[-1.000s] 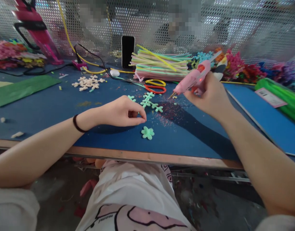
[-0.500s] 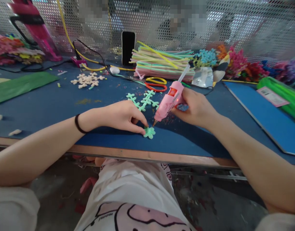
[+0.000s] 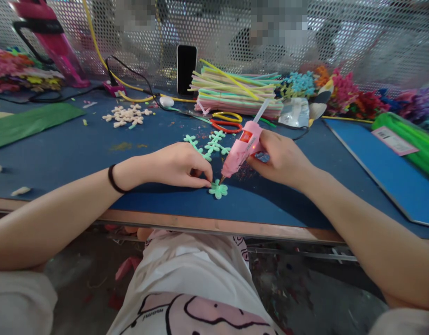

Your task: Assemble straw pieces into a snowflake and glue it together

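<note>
Near the table's [image 3: 78,153] front edge lies the flower [image 3: 218,190]; my left hand [image 3: 175,165] pins its rim with closed fingertips, and my right hand [image 3: 282,156] grips the glue gun [image 3: 241,150], nozzle touching it. The trigger is hidden.

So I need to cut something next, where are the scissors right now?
In the head view the scissors lie on the blue table, just behind the right hand, in front of the bundle of pastel sticks.

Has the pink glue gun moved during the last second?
Yes. The glue gun came down from near the straw bundle to the green flower.
</note>
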`<act>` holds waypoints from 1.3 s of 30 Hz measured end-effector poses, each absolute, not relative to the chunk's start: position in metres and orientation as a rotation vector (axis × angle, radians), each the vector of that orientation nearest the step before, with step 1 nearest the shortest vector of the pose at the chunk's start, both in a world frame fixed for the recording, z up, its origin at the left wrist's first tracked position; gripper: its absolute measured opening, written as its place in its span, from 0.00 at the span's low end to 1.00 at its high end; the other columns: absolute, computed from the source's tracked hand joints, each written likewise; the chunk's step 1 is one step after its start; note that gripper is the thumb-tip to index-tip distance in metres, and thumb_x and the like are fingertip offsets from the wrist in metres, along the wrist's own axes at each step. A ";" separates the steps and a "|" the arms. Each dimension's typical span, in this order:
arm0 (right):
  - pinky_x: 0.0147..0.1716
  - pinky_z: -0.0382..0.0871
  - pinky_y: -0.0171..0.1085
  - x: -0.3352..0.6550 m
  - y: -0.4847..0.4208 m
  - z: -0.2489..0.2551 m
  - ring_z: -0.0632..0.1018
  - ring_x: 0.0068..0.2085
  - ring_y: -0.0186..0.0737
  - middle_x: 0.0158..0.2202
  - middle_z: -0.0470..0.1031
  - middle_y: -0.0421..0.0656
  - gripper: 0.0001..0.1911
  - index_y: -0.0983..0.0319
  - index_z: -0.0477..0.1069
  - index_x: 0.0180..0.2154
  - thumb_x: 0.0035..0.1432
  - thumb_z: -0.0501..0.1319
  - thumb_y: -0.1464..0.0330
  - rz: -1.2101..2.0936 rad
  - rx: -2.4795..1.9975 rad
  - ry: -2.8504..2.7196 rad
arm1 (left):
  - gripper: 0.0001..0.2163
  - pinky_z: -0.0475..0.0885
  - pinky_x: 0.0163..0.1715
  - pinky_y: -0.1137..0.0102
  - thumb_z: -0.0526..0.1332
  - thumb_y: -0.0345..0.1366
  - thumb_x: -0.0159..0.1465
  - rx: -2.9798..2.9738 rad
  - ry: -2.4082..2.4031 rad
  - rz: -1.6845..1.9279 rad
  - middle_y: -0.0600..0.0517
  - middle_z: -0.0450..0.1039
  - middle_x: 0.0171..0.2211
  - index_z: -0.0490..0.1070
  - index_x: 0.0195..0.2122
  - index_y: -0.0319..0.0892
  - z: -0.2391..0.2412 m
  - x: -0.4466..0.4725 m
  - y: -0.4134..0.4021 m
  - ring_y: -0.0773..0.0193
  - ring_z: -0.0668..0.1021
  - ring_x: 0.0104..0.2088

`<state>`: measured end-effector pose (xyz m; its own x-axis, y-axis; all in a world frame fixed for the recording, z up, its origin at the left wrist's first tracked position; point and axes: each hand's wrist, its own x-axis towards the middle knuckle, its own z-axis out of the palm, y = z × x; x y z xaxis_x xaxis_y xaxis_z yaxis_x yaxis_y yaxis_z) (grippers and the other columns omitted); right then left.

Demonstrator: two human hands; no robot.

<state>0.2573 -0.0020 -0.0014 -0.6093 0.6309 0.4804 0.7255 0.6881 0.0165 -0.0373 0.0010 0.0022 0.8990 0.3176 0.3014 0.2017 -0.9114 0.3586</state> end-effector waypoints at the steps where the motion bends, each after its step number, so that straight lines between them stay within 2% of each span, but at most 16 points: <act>1: 0.33 0.64 0.41 0.258 -0.002 -0.001 0.72 0.34 0.46 0.33 0.70 0.44 0.08 0.59 0.64 0.40 0.60 0.59 0.63 -0.289 -1.050 -2.459 | 0.06 0.68 0.29 0.77 0.65 0.36 0.65 2.743 0.381 0.511 0.53 0.82 0.27 0.83 0.37 0.46 0.002 -0.037 0.001 0.70 0.79 0.26; 11: 0.31 0.62 0.40 0.259 -0.003 0.002 0.72 0.32 0.44 0.32 0.70 0.44 0.07 0.58 0.61 0.35 0.59 0.59 0.65 -0.304 -1.050 -2.467 | 0.07 0.70 0.29 0.78 0.64 0.35 0.65 2.726 0.303 0.549 0.52 0.83 0.29 0.83 0.38 0.45 0.002 -0.036 -0.003 0.70 0.80 0.26; 17: 0.32 0.63 0.40 0.258 -0.002 0.000 0.73 0.33 0.45 0.33 0.71 0.44 0.07 0.59 0.62 0.36 0.58 0.59 0.65 -0.286 -1.045 -2.467 | 0.07 0.72 0.33 0.78 0.64 0.33 0.65 2.663 0.231 0.505 0.52 0.85 0.34 0.84 0.39 0.47 0.003 -0.036 -0.003 0.69 0.82 0.29; 39: 0.33 0.65 0.41 0.258 -0.002 -0.001 0.74 0.35 0.46 0.34 0.73 0.46 0.05 0.59 0.63 0.37 0.57 0.59 0.68 -0.270 -1.058 -2.458 | 0.08 0.73 0.32 0.78 0.64 0.33 0.65 2.617 0.257 0.413 0.51 0.85 0.34 0.85 0.40 0.48 0.004 -0.035 -0.004 0.68 0.83 0.29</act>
<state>0.2580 -0.0019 -0.0008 -0.6056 0.6392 0.4739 0.7269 0.6867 0.0027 -0.0352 -0.0036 0.0035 0.9369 0.2509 0.2436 0.1074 -0.8694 0.4823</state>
